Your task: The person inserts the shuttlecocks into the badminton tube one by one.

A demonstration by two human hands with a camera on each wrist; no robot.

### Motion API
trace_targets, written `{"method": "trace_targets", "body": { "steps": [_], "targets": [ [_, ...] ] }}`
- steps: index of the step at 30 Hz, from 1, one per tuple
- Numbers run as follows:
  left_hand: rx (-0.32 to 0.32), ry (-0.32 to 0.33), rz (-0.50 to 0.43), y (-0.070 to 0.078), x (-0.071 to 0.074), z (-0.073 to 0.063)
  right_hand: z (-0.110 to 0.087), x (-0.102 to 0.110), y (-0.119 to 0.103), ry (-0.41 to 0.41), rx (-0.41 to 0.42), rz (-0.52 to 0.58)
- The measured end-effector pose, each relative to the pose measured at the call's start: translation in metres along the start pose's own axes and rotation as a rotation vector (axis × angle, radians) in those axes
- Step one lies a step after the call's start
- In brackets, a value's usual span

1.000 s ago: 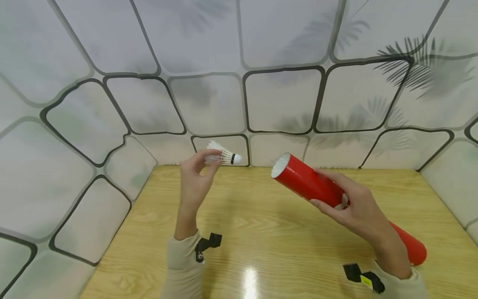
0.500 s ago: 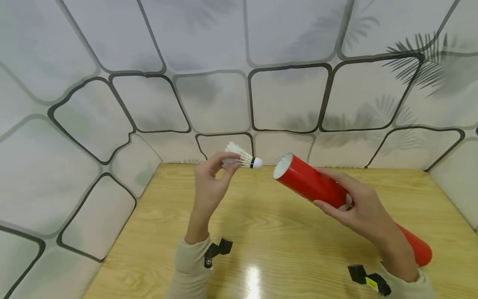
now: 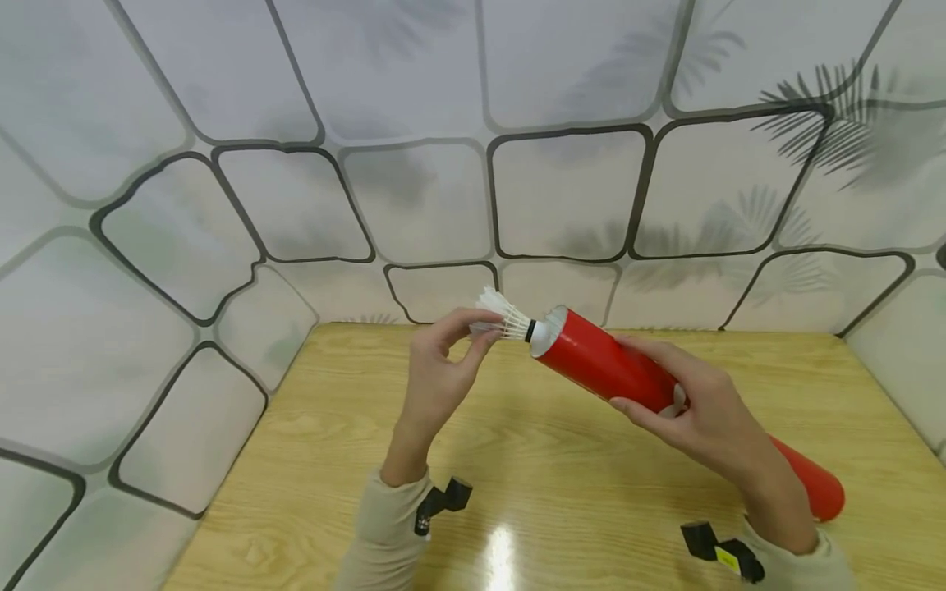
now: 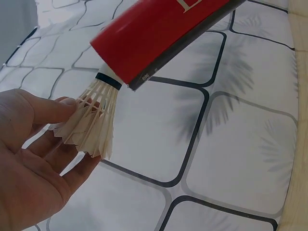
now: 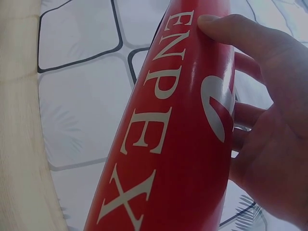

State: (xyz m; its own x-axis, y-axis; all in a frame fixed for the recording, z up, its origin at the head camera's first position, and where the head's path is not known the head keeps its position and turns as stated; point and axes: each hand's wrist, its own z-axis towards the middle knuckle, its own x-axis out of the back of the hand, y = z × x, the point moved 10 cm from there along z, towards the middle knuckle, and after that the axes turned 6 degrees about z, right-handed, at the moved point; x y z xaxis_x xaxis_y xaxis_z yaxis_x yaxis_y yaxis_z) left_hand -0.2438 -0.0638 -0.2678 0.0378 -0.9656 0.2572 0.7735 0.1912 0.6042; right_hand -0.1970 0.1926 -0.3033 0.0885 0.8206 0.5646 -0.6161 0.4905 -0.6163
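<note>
My left hand (image 3: 443,361) pinches a white shuttlecock (image 3: 510,318) by its feathers, between thumb and fingers. The cork end points right, right at the mouth of a red tube (image 3: 602,357). In the left wrist view the shuttlecock's black band (image 4: 109,81) shows just outside the tube's rim, and part of the cork is hidden behind the rim. My right hand (image 3: 695,410) grips the tube round its lower half and holds it tilted above the table, mouth up and to the left. White lettering runs along the tube (image 5: 159,115) in the right wrist view.
A second red tube (image 3: 813,484) lies on the wooden table (image 3: 517,460) at the right, partly hidden behind my right forearm. A patterned wall covering (image 3: 414,197) rises along the table's back edge and sides.
My left hand has carried the shuttlecock to the right, from well apart from the tube to its mouth. The right hand and the tube have stayed nearly in place.
</note>
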Motion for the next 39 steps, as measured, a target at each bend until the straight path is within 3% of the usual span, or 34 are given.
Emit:
{"method": "trace_targets", "body": {
  "steps": [28, 39],
  "targets": [
    [-0.002, -0.149, 0.027, 0.005, -0.036, -0.007, 0.001, -0.013, 0.002, -0.040, -0.018, 0.023],
    [0.016, -0.141, 0.041, 0.003, -0.039, -0.008, 0.002, -0.015, 0.000, -0.042, -0.006, 0.006]
  ]
}}
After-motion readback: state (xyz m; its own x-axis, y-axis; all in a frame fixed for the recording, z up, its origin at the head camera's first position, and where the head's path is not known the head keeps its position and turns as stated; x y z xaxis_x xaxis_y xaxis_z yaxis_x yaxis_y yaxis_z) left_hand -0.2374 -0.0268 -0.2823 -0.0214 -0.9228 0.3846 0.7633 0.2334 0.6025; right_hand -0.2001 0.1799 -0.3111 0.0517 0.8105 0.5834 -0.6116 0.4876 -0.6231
